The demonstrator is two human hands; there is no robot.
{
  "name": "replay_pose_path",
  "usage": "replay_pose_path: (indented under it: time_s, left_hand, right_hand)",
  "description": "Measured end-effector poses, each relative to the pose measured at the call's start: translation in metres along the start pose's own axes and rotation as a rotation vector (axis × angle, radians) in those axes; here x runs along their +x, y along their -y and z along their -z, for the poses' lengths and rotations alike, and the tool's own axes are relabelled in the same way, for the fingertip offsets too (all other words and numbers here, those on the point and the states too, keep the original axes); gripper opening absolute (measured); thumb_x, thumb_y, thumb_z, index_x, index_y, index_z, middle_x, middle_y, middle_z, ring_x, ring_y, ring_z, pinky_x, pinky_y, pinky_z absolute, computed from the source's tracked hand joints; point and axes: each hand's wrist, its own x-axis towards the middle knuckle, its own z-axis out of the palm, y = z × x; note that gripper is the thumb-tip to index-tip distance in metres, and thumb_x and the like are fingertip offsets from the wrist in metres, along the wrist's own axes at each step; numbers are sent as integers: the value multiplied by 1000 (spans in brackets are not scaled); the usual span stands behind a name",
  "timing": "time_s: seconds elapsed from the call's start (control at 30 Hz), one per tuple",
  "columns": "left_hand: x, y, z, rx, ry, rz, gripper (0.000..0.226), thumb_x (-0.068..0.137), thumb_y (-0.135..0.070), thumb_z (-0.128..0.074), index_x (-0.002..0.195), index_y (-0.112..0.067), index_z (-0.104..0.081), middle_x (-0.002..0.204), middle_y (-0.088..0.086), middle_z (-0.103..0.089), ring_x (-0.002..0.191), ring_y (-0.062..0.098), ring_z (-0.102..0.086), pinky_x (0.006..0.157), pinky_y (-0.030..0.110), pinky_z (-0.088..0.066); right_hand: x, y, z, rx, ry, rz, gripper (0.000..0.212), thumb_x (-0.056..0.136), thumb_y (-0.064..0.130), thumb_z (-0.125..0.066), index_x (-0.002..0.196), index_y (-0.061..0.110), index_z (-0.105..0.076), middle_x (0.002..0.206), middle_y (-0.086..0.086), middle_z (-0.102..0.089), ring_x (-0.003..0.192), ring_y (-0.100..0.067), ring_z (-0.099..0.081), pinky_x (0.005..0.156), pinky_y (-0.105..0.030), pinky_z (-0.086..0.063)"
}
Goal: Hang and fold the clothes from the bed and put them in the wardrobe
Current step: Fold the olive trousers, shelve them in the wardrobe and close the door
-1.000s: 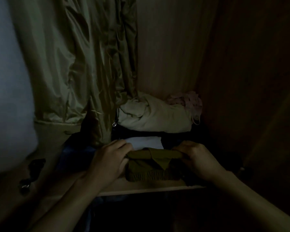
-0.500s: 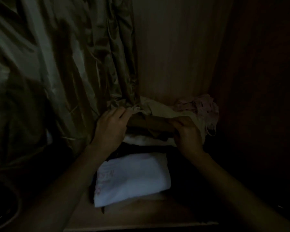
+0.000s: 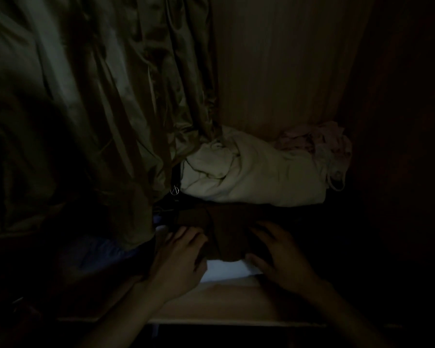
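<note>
Up and to the left of the hands, a shiny, creased olive jacket [image 3: 91,116] hangs inside the dim wooden wardrobe [image 3: 274,64], and beyond the fingertips a rumpled cream bundle [image 3: 256,174] lies with pale pink fabric [image 3: 319,141] behind it. The folded brown garment [image 3: 224,229] sits on a white folded cloth [image 3: 226,271] on the shelf [image 3: 226,305]. The left hand [image 3: 178,264] and right hand [image 3: 279,257] rest flat on its ends with fingers spread, gripping nothing; the right side is lost in darkness.

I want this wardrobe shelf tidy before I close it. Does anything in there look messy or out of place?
Yes. Behind the folded brown garment that both hands are setting down, the cream bundle is crumpled, not folded, and a pink garment is bunched in the back corner, a loop dangling off the side.
</note>
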Motion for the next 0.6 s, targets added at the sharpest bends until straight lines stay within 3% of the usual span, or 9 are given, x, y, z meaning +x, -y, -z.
replay_pose_path:
  time_s: [0.1, 0.2, 0.33, 0.4, 0.53, 0.6]
  left_hand:
    - [14, -17, 1, 20, -85, 67, 39, 94, -35, -43, 121, -17, -65, 128, -1, -61, 114, 18, -55, 93, 36, -50]
    - [15, -15, -14, 35, 13, 132, 51, 99, -40, -36, 135, -12, -60, 140, 5, -57, 126, 21, -54, 102, 35, -47]
    - [-3, 7, -32, 8, 153, 263, 69, 104, -54, -15, 143, -9, -50, 148, 7, -51, 133, 22, -51, 108, 31, -31]
    - [-6, 9, -33, 21, 175, 289, 72, 103, -58, -14, 144, -9, -50, 149, 7, -50, 134, 22, -51, 108, 33, -30]
    - [-5, 5, -20, 7, 188, 293, 77, 102, -59, -10, 139, -9, -57, 145, 8, -55, 130, 25, -56, 106, 38, -43]
    - [-7, 1, -9, -6, 151, 290, 77, 102, -59, -11, 137, -9, -58, 142, 9, -57, 129, 25, -56, 107, 37, -39]
  right_hand:
    - [14, 25, -3, -15, -99, 26, 61, 95, 53, -42, 142, 16, -48, 146, -8, -47, 134, -24, -41, 112, -34, -30]
    - [21, 27, -21, -45, 34, 25, 67, 99, 57, -29, 148, 12, -38, 154, -10, -36, 142, -26, -33, 117, -36, -18]
    - [9, 2, -33, -48, 162, -53, 78, 90, 72, -4, 152, 26, 2, 162, 4, 3, 148, -9, 9, 121, -37, -2]
    - [7, -2, -31, -63, 191, -62, 80, 85, 75, 3, 150, 28, 10, 161, 7, 12, 146, -6, 18, 121, -38, 1]
    - [8, 10, -18, -101, 229, -90, 98, 74, 80, 14, 152, 23, 7, 162, 3, 10, 148, -12, 12, 122, -36, 0]
    - [3, 19, -7, -70, 187, -128, 107, 70, 83, 15, 155, 21, -6, 163, 2, 0, 150, -15, 2, 120, -28, 1]
